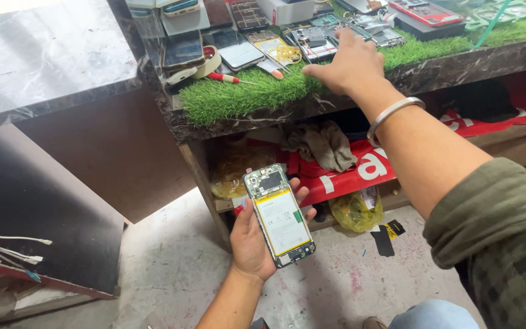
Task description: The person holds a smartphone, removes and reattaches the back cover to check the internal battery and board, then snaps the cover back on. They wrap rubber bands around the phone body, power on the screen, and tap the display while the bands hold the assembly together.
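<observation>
The opened phone (279, 215), back cover off with its yellow-edged battery and circuit board exposed, lies face-down in the palm of the left hand (252, 240), held low in front of the bench shelf; fingers wrap its right edge and the thumb presses the left edge, so the grip is closed on the phone and steady. The right hand (349, 63), wearing a metal bangle (392, 114) at the wrist, is stretched up to the green turf mat (238, 97) on the marble bench, fingers spread and flat among loose phone parts, holding nothing. The step in hand appears to be fetching a tool or part. The red-handled screwdriver (225, 77) lies to the left of the reaching hand, well apart from the phone below. The next move likely calls for a precise pinch on one small item.
</observation>
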Motion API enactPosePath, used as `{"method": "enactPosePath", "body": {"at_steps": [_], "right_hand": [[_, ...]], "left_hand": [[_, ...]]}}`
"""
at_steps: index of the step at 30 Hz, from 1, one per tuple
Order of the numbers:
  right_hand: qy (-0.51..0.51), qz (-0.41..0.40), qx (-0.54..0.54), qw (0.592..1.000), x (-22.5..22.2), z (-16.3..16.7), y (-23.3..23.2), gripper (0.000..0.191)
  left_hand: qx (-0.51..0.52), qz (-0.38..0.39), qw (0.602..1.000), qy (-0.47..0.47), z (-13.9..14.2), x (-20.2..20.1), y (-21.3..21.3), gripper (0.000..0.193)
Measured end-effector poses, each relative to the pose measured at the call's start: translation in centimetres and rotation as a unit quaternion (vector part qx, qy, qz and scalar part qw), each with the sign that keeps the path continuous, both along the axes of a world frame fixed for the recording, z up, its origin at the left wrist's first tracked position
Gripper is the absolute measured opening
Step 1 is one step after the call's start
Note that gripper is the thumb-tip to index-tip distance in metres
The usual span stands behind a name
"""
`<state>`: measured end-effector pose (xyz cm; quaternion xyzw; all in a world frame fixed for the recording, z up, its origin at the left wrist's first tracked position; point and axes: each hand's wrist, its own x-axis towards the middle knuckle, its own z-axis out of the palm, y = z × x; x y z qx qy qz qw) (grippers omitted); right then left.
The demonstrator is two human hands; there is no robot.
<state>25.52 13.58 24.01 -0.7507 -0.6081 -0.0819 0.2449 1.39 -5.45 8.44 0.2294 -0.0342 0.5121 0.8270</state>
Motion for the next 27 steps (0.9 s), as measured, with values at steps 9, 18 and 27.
{"method": "enactPosePath", "body": {"at_steps": [9,18,27], "right_hand": [[0.174,0.025,0.136,0.975,-0.2,-0.1,-2.2,0.084],[0.424,0.262,0.175,0.849,-6.0,-12.5,-20.8,0.075],[0.404,0.295,0.102,0.860,-9.2,-16.0,-24.9,0.076]], "left_hand": [[-0.019,0.013,1.000,0.011,-0.1,-0.1,0.4,0.073],[-0.025,0.053,0.998,0.028,-1.1,-0.4,1.2,0.065],[0.034,0.069,0.997,0.032,-0.9,-0.6,1.2,0.087]]}}
